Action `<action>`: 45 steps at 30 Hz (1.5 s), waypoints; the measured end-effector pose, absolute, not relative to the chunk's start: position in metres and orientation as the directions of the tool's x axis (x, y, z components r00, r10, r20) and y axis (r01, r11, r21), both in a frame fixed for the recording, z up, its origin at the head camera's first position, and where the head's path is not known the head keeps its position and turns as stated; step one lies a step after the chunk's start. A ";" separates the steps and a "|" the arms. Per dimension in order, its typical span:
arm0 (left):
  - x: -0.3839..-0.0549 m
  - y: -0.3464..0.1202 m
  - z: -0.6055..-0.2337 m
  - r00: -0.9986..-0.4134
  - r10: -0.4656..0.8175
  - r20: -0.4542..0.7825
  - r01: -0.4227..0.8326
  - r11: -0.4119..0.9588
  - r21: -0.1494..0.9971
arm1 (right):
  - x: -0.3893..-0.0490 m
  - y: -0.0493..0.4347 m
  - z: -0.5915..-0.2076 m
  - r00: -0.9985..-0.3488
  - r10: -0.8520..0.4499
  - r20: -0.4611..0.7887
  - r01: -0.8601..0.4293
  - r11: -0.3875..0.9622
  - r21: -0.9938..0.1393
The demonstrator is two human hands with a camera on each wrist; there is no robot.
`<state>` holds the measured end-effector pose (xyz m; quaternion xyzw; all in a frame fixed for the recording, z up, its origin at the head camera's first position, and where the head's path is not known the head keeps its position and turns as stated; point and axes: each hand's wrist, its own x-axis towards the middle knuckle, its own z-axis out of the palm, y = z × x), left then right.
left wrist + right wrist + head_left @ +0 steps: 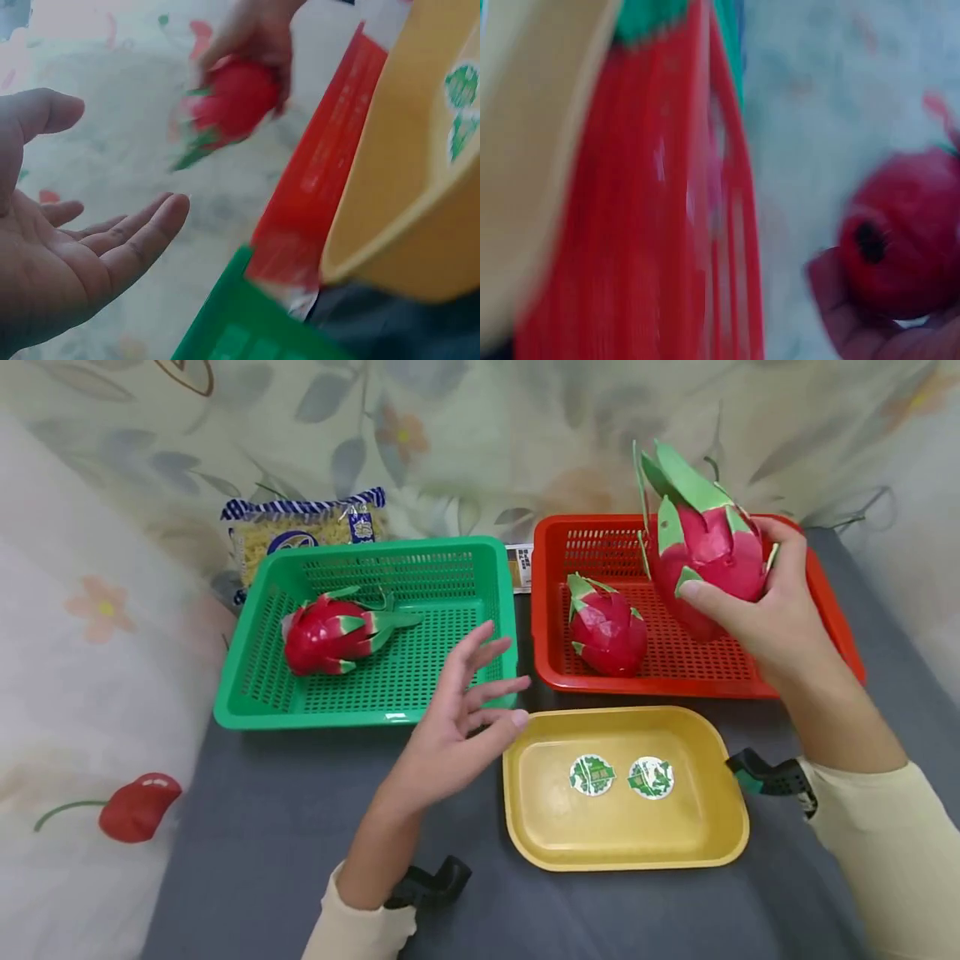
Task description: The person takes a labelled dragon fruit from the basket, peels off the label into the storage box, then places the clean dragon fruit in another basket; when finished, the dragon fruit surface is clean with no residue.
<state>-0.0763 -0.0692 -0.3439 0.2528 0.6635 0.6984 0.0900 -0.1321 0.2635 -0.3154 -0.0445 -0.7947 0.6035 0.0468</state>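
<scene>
My right hand (pixel 772 602) grips a large pink dragon fruit (pixel 708 556) with green leaf tips, held above the red basket (pixel 697 685). In the right wrist view the fruit (pixel 904 240) shows a dark spot at its end, with fingers and thumb round it. A second dragon fruit (pixel 609 631) lies in the left part of the red basket. My left hand (pixel 457 727) hovers between the green basket (pixel 375 718) and the yellow tray (pixel 540 852), fingers spread and holding nothing. Inside the green basket another dragon fruit (pixel 330 635) lies on its side.
The yellow tray in front of the red basket bears two green-and-white stickers (pixel 592 775). Behind the green basket leans a pasta bag (pixel 300 527) with a blue striped edge. A small label or packet (pixel 520 567) shows between the baskets. Patterned cloth (pixel 480 435) rises at the back.
</scene>
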 end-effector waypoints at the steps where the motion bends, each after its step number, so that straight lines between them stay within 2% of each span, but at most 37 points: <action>1: -0.077 -0.077 -0.345 -0.869 0.435 0.236 0.229 -0.070 0.971 | -0.138 0.273 -0.318 -0.991 0.135 0.010 0.046 0.407 -0.912; 4: -0.076 -0.105 -0.347 -0.899 0.373 0.230 0.270 0.058 0.961 | -0.149 0.293 -0.332 -0.990 0.136 -0.021 0.117 0.750 -0.651; 7: -0.081 -0.140 -0.340 -0.914 0.346 0.211 0.322 0.302 0.897 | -0.149 0.302 -0.354 -0.992 0.127 -0.026 0.124 0.875 -0.467; 10: -0.096 -0.174 -0.322 -0.924 0.336 0.181 0.359 0.602 0.714 | -0.149 0.306 -0.372 -0.991 0.107 -0.082 0.131 0.906 -0.403; 12: -0.112 -0.192 -0.308 -0.943 0.310 0.123 0.323 0.758 0.566 | -0.149 0.308 -0.380 -0.991 0.077 -0.113 0.116 0.915 -0.388; 16: -0.153 -0.209 -0.296 -0.962 0.248 -0.115 0.201 0.926 0.321 | -0.151 0.310 -0.386 -0.988 0.005 -0.155 0.068 0.912 -0.405; 19: -0.180 -0.209 -0.303 -0.932 0.214 -0.292 0.176 0.973 0.152 | -0.149 0.311 -0.386 -0.986 -0.016 -0.168 0.058 0.902 -0.428; 22: -0.196 -0.201 -0.314 -0.909 0.181 -0.376 0.192 0.981 0.008 | -0.148 0.310 -0.387 -0.988 -0.013 -0.154 0.058 0.893 -0.446; 30: -0.221 -0.173 -0.345 -0.919 0.060 -0.390 0.237 0.874 -0.424 | -0.147 0.309 -0.387 -0.993 -0.085 -0.088 -0.032 0.874 -0.485; 33: -0.226 -0.172 -0.356 -0.935 0.061 -0.351 0.251 0.810 -0.529 | -0.145 0.308 -0.389 -0.992 -0.087 -0.090 -0.032 0.869 -0.493; 36: -0.229 -0.179 -0.360 -0.951 0.124 -0.282 0.260 0.812 -0.522 | -0.144 0.307 -0.390 -0.993 -0.083 -0.087 -0.028 0.865 -0.501; 38: -0.230 -0.187 -0.360 -0.957 0.163 -0.239 0.259 0.851 -0.457 | -0.144 0.307 -0.390 -0.993 -0.080 -0.088 -0.025 0.864 -0.502; 42: -0.224 -0.206 -0.351 -0.968 0.191 -0.160 0.225 0.947 -0.229 | -0.146 0.308 -0.389 -0.993 -0.077 -0.088 -0.022 0.866 -0.499; 45: -0.214 -0.216 -0.332 -0.984 0.156 -0.083 0.155 0.988 0.025 | -0.147 0.310 -0.389 -0.993 -0.082 -0.087 -0.029 0.871 -0.491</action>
